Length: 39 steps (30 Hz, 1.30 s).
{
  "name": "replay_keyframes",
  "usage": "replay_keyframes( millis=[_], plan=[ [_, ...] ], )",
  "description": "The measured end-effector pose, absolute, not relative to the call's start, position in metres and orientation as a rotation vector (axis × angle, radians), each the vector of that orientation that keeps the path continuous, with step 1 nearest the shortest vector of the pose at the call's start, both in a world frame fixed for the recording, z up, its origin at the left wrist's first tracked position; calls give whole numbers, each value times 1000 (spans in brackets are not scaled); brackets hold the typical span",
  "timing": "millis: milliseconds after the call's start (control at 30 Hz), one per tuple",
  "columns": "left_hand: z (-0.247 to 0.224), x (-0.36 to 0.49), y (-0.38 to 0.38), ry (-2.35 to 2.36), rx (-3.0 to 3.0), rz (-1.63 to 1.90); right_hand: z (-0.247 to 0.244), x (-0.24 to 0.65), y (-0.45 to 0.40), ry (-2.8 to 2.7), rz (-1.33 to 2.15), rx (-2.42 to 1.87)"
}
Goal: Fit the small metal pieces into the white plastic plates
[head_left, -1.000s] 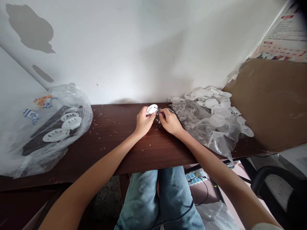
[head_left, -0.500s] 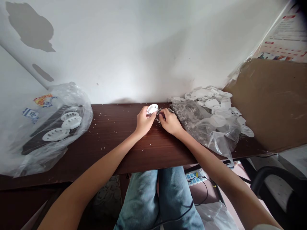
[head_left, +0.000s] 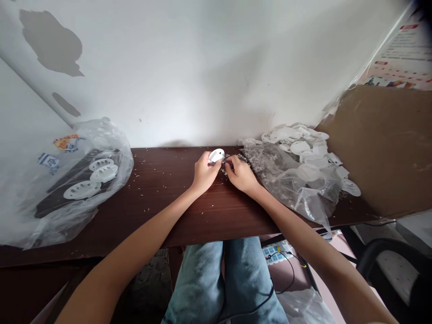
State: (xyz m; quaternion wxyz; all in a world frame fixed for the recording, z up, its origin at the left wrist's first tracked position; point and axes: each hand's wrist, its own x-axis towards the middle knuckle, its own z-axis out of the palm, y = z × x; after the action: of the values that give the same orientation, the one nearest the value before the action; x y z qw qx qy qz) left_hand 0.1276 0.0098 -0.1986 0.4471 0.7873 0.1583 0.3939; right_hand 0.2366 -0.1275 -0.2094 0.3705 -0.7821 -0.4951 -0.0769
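Note:
My left hand (head_left: 203, 173) is shut on a small white oval plastic piece (head_left: 216, 155) with a dark hole in it, holding it up at the far edge of the dark wooden desk (head_left: 168, 211). My right hand (head_left: 240, 174) sits close against it, with its fingertips pinched together beside the piece. Whatever those fingertips hold is hidden or too small to tell. A scatter of tiny grey-white plastic scraps (head_left: 232, 158) lies just under both hands.
On the left, a clear plastic bag (head_left: 116, 155) holds slotted white discs (head_left: 82, 190). On the right, a heap of white plastic discs (head_left: 297, 146) lies with a scrap-filled clear bag (head_left: 270, 164). Brown cardboard (head_left: 381, 148) leans there. Small scraps dot the desk. The wall stands behind.
The whole scene sits slightly lower and further right, so the head has moved. The white piece has turned a little in my left hand, and my right fingertips are closer to it.

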Motion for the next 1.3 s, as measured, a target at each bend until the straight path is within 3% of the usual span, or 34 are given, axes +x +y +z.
replay_keyframes(
  millis=[1300],
  plan=[
    [-202, 128, 3, 235, 2186, 975, -193, 220, -127, -1214, -255, -2364]
  ],
)
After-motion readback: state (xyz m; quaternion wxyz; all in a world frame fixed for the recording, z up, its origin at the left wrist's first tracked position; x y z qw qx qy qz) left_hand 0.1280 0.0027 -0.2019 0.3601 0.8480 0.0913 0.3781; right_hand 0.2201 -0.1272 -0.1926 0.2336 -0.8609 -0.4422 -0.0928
